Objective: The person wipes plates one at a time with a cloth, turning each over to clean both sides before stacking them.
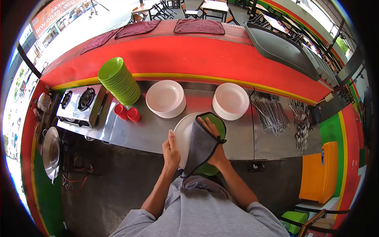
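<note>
A white plate (183, 132) is held up in front of my body, its left rim gripped by my left hand (171, 152) with the thumb pointing up. Over the plate's right part lies a grey and green cloth (202, 144) with a dark border. My right hand (213, 138) is on the cloth, its fingers extended against the green side and partly covered by a fold. Behind the plate stand a stack of white plates (166, 96) and, to its right, a second white stack (231, 98).
Left on the steel counter (142, 136) are a gas stove (81, 104), green bowls (118, 81) in a tall stack and red cups (127, 113). Forks (272, 114) and spoons (303, 136) lie right. Behind runs a red ledge (166, 51) with cloths and black trays (280, 47).
</note>
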`<action>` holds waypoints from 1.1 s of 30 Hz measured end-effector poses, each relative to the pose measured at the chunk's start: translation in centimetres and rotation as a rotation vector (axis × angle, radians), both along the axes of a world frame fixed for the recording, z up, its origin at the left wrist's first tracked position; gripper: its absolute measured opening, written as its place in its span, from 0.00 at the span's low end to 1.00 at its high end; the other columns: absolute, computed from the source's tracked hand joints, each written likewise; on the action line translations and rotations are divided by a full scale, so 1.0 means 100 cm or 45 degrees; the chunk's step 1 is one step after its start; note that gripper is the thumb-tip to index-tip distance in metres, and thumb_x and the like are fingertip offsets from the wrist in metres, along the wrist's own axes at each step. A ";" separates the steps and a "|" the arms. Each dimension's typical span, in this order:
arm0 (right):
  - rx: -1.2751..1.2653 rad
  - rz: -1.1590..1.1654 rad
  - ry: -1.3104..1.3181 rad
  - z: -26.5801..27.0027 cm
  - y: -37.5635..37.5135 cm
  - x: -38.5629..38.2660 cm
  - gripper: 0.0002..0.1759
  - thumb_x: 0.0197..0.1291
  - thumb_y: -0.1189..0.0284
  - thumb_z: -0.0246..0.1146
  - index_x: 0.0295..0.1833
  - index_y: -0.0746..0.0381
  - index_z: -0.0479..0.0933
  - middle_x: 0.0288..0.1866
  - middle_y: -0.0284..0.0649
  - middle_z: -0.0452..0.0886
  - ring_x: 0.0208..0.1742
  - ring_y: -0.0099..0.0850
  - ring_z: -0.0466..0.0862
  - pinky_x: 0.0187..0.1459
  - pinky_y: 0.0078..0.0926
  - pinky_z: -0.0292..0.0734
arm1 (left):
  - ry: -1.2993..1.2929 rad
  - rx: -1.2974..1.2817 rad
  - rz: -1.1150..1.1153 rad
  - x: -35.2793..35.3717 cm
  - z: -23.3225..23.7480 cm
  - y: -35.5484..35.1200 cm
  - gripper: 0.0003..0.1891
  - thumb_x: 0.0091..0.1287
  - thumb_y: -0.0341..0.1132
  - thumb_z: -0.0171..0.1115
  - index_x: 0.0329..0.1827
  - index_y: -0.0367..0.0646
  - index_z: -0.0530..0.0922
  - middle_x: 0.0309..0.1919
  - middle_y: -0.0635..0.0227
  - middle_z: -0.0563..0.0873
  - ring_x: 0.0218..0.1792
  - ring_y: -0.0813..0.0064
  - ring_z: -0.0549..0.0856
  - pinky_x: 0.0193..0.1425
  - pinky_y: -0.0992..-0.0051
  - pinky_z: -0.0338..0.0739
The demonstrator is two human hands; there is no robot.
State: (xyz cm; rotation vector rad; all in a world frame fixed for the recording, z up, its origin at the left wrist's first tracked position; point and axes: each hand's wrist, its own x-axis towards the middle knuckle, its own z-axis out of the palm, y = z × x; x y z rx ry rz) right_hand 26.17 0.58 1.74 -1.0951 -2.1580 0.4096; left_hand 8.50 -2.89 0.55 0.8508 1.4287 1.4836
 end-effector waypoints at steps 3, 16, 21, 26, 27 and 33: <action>-0.151 -0.085 0.348 -0.017 0.001 0.003 0.33 0.61 0.64 0.66 0.70 0.65 0.71 0.83 0.47 0.59 0.83 0.47 0.57 0.79 0.47 0.52 | -0.086 0.007 -0.028 -0.017 -0.008 -0.002 0.31 0.83 0.56 0.44 0.22 0.46 0.71 0.19 0.84 0.68 0.22 0.90 0.62 0.24 0.79 0.54; -0.347 -0.443 1.024 -0.101 -0.074 -0.043 0.41 0.70 0.65 0.65 0.80 0.67 0.52 0.80 0.50 0.59 0.81 0.40 0.59 0.79 0.37 0.53 | -0.506 -0.063 0.023 -0.061 -0.029 -0.003 0.31 0.81 0.58 0.44 0.57 0.34 0.78 0.48 0.61 0.87 0.46 0.73 0.88 0.48 0.71 0.85; -0.306 -0.499 0.686 -0.091 -0.053 -0.022 0.37 0.72 0.68 0.62 0.80 0.67 0.56 0.80 0.49 0.62 0.79 0.39 0.62 0.79 0.37 0.56 | -0.396 -0.049 -0.029 -0.063 -0.035 -0.002 0.32 0.81 0.59 0.44 0.45 0.35 0.83 0.35 0.69 0.88 0.35 0.82 0.84 0.38 0.78 0.79; -0.496 -0.408 0.607 -0.098 -0.049 0.014 0.29 0.73 0.69 0.60 0.76 0.65 0.66 0.74 0.47 0.72 0.75 0.40 0.70 0.77 0.40 0.62 | -0.137 -0.047 -0.312 -0.096 -0.058 0.000 0.32 0.82 0.58 0.43 0.45 0.35 0.83 0.34 0.71 0.87 0.30 0.86 0.80 0.35 0.81 0.75; -0.483 -0.408 0.535 -0.097 -0.045 0.018 0.29 0.73 0.68 0.60 0.76 0.65 0.65 0.74 0.47 0.72 0.75 0.40 0.70 0.77 0.40 0.62 | -0.071 -0.051 -0.358 -0.099 -0.058 0.003 0.32 0.82 0.58 0.43 0.45 0.35 0.84 0.33 0.72 0.86 0.29 0.87 0.79 0.33 0.81 0.73; -0.183 -0.450 0.261 -0.137 -0.036 0.023 0.31 0.65 0.67 0.66 0.72 0.64 0.69 0.71 0.50 0.74 0.70 0.45 0.74 0.72 0.42 0.67 | 0.197 -0.238 -0.271 -0.091 -0.057 0.017 0.36 0.79 0.65 0.41 0.51 0.36 0.80 0.39 0.69 0.85 0.37 0.80 0.80 0.37 0.76 0.74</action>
